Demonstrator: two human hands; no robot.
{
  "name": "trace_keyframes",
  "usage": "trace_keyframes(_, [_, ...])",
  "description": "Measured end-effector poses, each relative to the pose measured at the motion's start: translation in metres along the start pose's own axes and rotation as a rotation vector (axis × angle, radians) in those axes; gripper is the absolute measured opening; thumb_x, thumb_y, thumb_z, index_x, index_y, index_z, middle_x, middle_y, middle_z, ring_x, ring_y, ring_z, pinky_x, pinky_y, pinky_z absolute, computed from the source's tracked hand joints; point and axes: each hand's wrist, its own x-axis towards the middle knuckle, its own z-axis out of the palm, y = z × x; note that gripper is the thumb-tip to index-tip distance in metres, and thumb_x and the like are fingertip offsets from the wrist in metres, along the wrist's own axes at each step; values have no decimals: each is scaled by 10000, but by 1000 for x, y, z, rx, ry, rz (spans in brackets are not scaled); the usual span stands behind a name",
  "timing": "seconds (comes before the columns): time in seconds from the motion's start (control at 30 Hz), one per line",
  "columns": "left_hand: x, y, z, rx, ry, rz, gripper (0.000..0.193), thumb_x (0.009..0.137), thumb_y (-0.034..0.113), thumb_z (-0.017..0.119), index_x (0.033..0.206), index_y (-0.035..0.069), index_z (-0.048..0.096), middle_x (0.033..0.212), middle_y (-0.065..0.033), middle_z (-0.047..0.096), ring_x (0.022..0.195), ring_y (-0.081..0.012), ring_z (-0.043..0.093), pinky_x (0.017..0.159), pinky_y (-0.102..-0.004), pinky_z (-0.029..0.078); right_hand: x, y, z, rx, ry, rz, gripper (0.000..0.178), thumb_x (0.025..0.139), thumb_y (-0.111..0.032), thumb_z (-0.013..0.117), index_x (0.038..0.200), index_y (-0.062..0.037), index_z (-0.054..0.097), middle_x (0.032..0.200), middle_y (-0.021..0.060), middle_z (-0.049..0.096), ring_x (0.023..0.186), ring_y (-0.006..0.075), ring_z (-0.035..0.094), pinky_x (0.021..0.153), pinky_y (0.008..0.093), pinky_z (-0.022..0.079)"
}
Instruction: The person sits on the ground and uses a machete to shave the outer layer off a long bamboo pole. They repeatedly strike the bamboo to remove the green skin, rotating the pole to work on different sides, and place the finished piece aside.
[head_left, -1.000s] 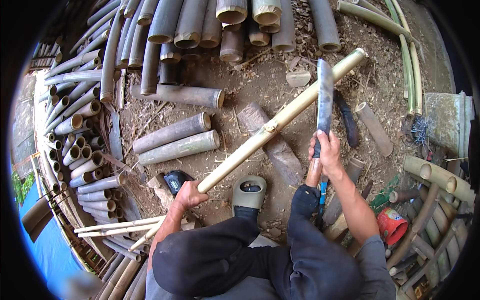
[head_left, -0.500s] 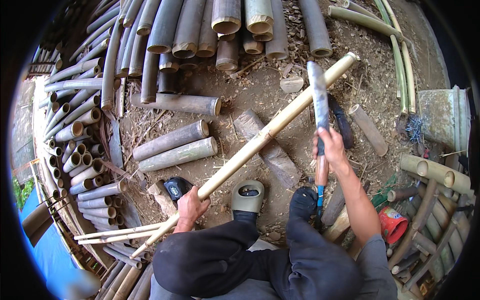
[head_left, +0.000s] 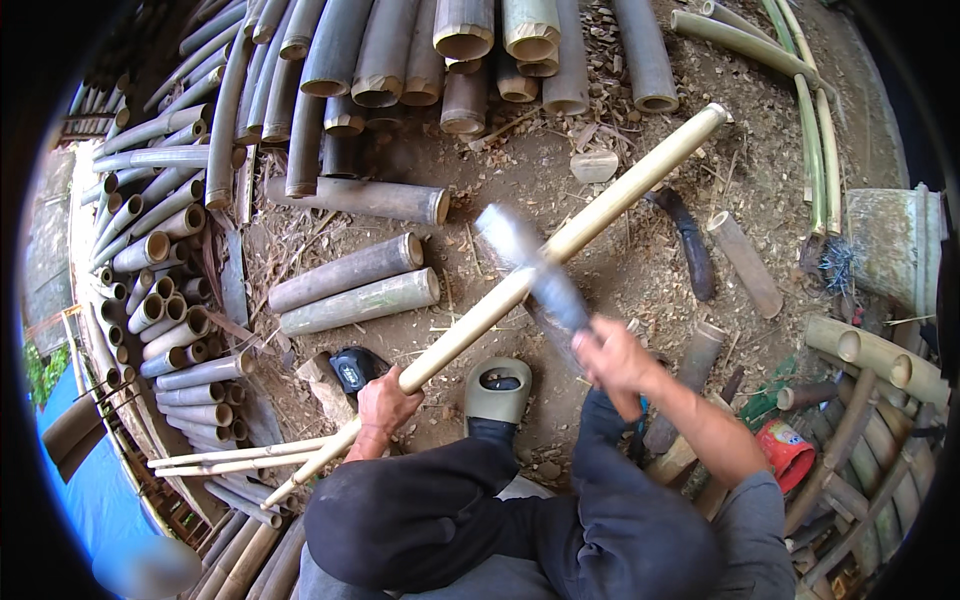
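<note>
A pale bamboo pole (head_left: 470, 322) was gripped in the left hand (head_left: 390, 402), slanting forward and right. A blurred machete (head_left: 556, 291) was clasped in the right hand (head_left: 614, 356), its blade over the pole. Beyond the left hand, two bamboo sections (head_left: 360, 301) were seen.

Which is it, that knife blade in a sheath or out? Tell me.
Out: the knife blade shows bare metal, though blurred, in front of the pale pole, with the right hand gripping the handle.
</note>
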Motion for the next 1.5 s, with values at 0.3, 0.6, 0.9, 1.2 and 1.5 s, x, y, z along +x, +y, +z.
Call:
trace_keyframes(0.3, [-7, 2, 13, 4, 125, 26, 325, 755, 324, 729, 987, 108, 659, 814, -138, 712, 771, -343, 699, 706, -466, 544, 13, -4, -11, 253, 363, -57, 217, 1011, -224, 518, 970, -12, 522, 655, 27, 553, 490, 122, 567, 429, 288, 511])
trace_keyframes(0.6, [6, -2, -7, -14, -128, 11, 368, 718, 337, 718, 997, 99, 691, 843, -189, 711, 821, -373, 695, 792, -466, 550, 23, 2, -14, 307, 457, -169, 210, 1038, -222, 475, 913, -54, 466, 655, 40, 565, 474, 121, 549, 420, 294, 501])
trace_keyframes(0.9, [17, -3, -15, -55, -256, 16, 409, 698, 341, 700, 1031, 106, 722, 897, -216, 710, 880, -394, 686, 843, -469, 544, 18, 5, -18, 301, 448, -134, 229, 1023, -251, 512, 956, -37, 555, 683, 42, 600, 517, 123, 583, 449, 287, 493])
trace_keyframes(1.2, [13, -2, -14, -24, -218, 12, 400, 700, 350, 700, 1009, 97, 711, 872, -211, 711, 865, -387, 690, 832, -474, 546, 8, -3, -6, 217, 332, -41, 197, 1025, -230, 508, 944, -51, 505, 665, 26, 564, 497, 120, 568, 430, 287, 498])
trace_keyframes(1.5, [13, -10, -9, -52, -225, 27, 421, 698, 350, 702, 1029, 91, 699, 887, -216, 710, 873, -395, 687, 839, -476, 545, 11, -10, -35, 267, 428, -82, 178, 1015, -186, 528, 938, -30, 489, 699, 43, 568, 492, 125, 562, 394, 283, 498])
